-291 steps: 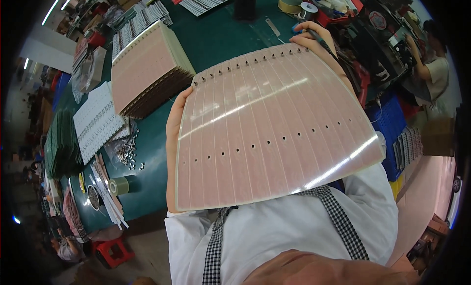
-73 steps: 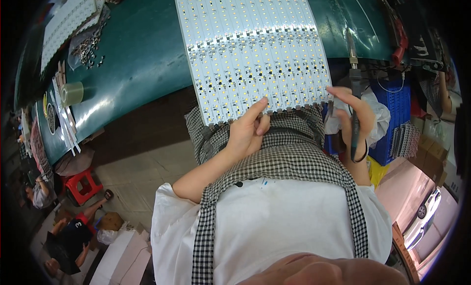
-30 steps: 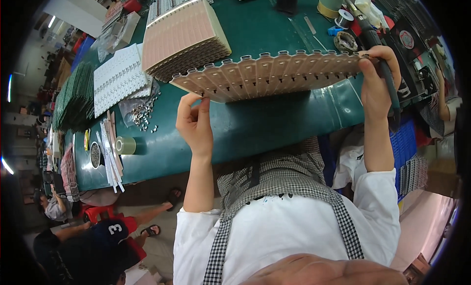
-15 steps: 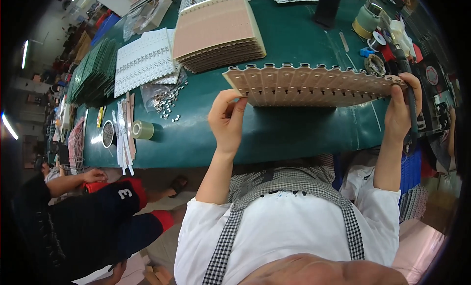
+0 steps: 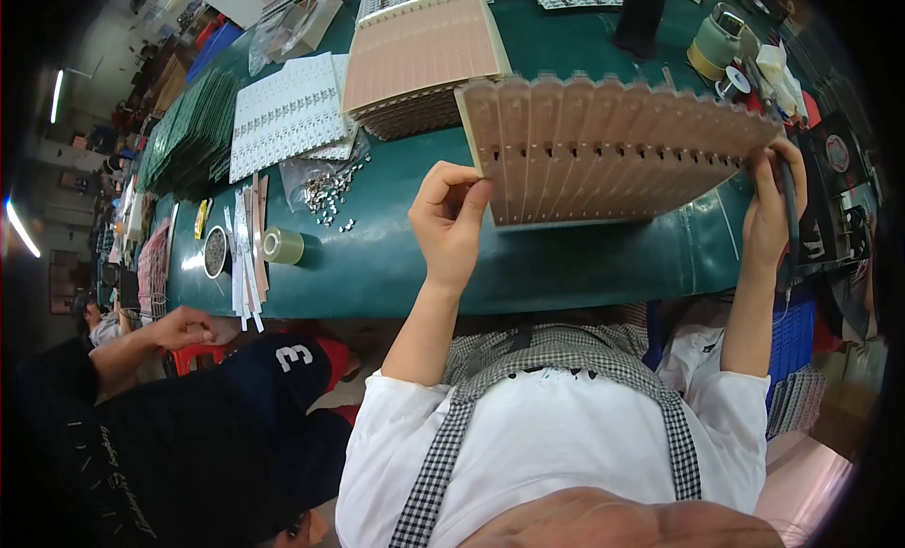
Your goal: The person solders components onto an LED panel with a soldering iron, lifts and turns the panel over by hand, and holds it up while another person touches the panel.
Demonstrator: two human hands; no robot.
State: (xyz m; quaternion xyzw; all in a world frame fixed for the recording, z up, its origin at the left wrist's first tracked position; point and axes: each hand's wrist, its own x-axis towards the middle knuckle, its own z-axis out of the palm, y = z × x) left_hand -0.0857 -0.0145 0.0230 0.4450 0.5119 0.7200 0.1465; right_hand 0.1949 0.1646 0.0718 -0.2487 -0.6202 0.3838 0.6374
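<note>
Between my two hands stands a brownish-pink circuit board panel (image 5: 603, 157), with a scalloped upper edge and rows of small dark slots. It is tilted up off the table, its broad face toward me. My left hand (image 5: 447, 223) pinches the panel's left edge between thumb and fingers. At the far right edge my right hand (image 5: 777, 195) grips it, fingers partly hidden behind it. Beyond the panel, to the left, is a thick stack of similar pink panels (image 5: 424, 63). Whether the panel's lower edge touches the table is hard to tell.
On the green table (image 5: 396, 284) are white boards (image 5: 287, 114), green boards (image 5: 189, 138), scattered metal pieces (image 5: 328, 197), strips (image 5: 247, 256), a tape roll (image 5: 283, 246) and a cup of small parts (image 5: 216, 253). A black stand (image 5: 639, 18) and green flask (image 5: 718, 41) stand behind. A co-worker (image 5: 189, 435) is at left.
The panel has tipped up, so its upper edge is higher and more of its face shows. Both hands keep their hold. The co-worker at left has shifted, their hand moving nearer the table edge.
</note>
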